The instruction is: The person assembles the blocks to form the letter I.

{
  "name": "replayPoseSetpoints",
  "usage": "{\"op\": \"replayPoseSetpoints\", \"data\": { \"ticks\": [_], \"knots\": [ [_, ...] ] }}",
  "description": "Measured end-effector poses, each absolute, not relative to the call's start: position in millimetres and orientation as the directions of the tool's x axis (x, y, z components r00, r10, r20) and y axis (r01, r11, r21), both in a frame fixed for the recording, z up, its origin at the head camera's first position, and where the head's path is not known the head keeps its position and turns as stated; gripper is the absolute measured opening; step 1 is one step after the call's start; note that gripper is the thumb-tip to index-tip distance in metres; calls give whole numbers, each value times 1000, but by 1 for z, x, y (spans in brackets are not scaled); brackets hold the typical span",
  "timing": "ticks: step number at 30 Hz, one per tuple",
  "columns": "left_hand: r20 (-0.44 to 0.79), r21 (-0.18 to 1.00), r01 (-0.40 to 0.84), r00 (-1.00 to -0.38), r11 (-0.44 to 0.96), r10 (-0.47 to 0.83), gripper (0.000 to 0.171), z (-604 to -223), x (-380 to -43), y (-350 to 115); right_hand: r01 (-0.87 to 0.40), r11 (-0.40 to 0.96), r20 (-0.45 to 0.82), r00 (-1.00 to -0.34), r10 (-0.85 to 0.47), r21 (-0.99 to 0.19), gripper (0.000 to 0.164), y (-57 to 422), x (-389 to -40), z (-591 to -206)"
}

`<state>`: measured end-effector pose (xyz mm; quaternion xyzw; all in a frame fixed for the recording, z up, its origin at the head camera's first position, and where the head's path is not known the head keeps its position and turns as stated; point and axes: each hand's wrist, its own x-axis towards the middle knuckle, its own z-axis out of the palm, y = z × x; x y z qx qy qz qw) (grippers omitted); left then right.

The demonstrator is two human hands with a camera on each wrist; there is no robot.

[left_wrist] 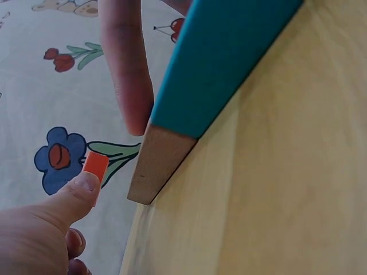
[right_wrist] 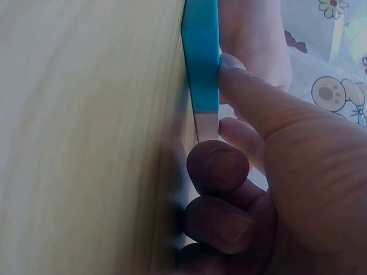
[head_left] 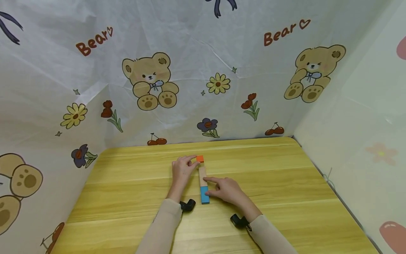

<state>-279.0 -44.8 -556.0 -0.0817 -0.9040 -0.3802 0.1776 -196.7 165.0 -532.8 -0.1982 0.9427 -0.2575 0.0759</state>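
Two blocks lie end to end on the table: a blue block (head_left: 204,198) nearer the person and a plain wooden block (head_left: 202,173) beyond it. My left hand (head_left: 182,172) pinches a small orange block (head_left: 200,159) just past the wooden block's far end, with the thumb across it in the left wrist view. From the right side, my right hand (head_left: 229,190) touches the row, its index fingertip on the wooden block and its thumb on the edge of the blue block (right_wrist: 202,63). Its other fingers are bent underneath, holding nothing.
The wood-grain table (head_left: 269,169) reaches back to a white printed cloth (head_left: 190,42) with bears and flowers. More pale cloth (head_left: 358,116) hangs along the right side. Each wrist carries a small black camera (head_left: 188,205).
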Motion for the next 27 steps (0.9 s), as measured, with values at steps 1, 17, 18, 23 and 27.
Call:
{"op": "replayPoseSetpoints", "data": {
  "ticks": [1, 17, 18, 23, 27],
  "knots": [
    [377, 662, 278, -926, 696, 12, 35, -556, -279, -45, -334, 789, -42, -910, -413, -516, 57, 165, -197, -533],
    [300, 675, 231, -954, 700, 25, 34, -562, -280, -45, -323, 794, -54, -912, -406, -515, 57, 164, -196, -533],
    [293, 676, 228, -956, 701, 28, 33, -563, -281, -45, -322, 794, -55, -912, -405, -515, 57, 164, -196, -533],
    [282, 689, 224, -959, 689, 29, 34, -565, -283, -45, -320, 798, -55, -914, -402, -511, 57, 164, -196, -532],
    [282, 683, 221, -959, 696, 27, 34, -567, -284, -44, -320, 798, -54, -914, -401, -511, 57, 164, -196, -532]
  ]
}}
